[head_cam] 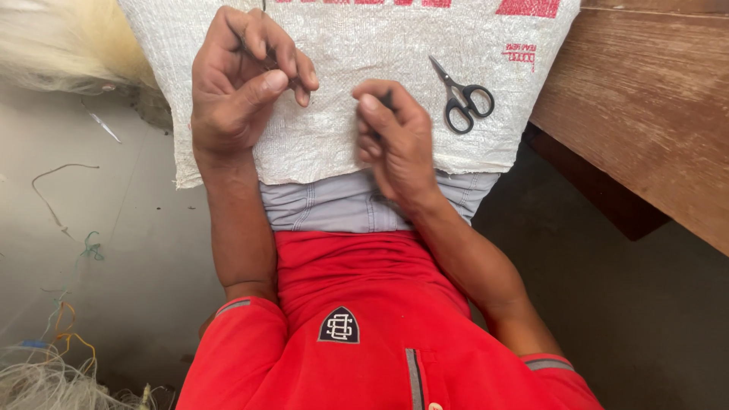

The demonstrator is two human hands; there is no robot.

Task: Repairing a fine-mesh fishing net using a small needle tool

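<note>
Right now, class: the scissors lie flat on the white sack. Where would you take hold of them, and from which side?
Grip the scissors by the two black loops, coming from above on the near side. The loops face the person; the closed blades point away up-left, flat on the sack.

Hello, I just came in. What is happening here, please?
A person in a red shirt sits with a white woven sack spread over the lap. The left hand and the right hand each pinch something small and dark above the sack; what it is cannot be told. Small black scissors lie untouched on the sack, right of the hands.
</note>
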